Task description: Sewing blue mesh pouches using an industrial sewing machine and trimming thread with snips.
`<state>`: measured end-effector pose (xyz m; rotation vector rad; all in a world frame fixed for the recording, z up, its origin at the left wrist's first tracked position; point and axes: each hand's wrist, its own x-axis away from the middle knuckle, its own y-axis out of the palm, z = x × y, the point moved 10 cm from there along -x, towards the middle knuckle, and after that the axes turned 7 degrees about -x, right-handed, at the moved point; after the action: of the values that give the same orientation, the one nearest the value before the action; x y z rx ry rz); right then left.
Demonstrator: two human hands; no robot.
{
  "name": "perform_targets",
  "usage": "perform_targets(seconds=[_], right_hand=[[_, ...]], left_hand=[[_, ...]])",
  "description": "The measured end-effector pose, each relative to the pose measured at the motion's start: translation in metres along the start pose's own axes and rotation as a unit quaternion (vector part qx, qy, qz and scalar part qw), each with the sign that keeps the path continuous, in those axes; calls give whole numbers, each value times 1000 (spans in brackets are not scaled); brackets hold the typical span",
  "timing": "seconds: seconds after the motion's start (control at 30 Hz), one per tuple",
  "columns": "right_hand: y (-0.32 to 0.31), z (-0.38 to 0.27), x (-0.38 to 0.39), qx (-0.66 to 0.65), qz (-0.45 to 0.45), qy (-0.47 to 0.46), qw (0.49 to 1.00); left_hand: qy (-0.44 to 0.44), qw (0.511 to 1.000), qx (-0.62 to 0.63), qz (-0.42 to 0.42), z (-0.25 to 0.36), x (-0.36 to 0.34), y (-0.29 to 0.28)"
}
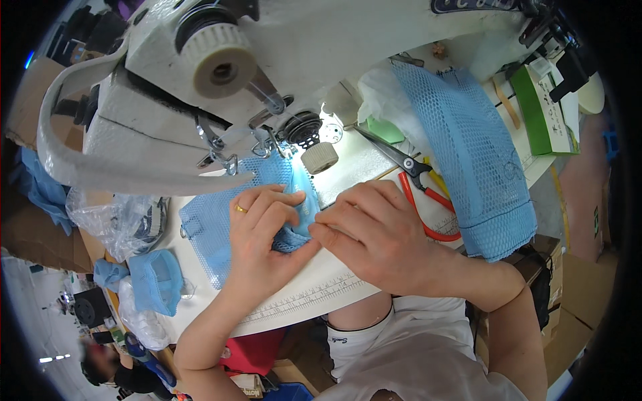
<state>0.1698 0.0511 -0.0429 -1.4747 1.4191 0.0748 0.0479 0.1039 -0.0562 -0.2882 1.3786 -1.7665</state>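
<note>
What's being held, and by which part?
Blue mesh fabric: the left hand and right hand hold its bunched right edge, by the smooth light-blue strip; exact contact is partly hidden.

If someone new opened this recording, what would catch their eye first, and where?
Most likely the big white sewing machine filling the top of the view, with a bright light at its needle area. Just below, the left hand and right hand meet on a blue mesh piece. Right of them, red-handled scissors lie beside a longer blue mesh piece.
</note>
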Motion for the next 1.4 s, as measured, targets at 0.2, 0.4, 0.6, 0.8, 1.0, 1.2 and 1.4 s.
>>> perform_targets(seconds=[0.2,0.4,0.6,0.8,1.0,1.2,1.4], right_hand=[[-10,27,4,-34,19,132,991],[3,18,3,-26,-44,79,996],[18,20,2,27,-87,93,991],[17,22,1,26,-98,104,989],[9,22,0,30,-53,107,992],[11,7,-4,4,-40,22,999],[19,0,-7,-43,-75,-4,996]], left_hand=[[-88,994,57,-11,-15,11,-5],[-245,947,206,22,-43,23,1],[-156,977,141,29,-25,14,-9],[37,995,-92,-31,25,-4,-15],[75,988,-122,-51,30,-2,-11],[94,990,-75,-69,23,-9,-17],[104,990,60,-69,2,-7,-15]])
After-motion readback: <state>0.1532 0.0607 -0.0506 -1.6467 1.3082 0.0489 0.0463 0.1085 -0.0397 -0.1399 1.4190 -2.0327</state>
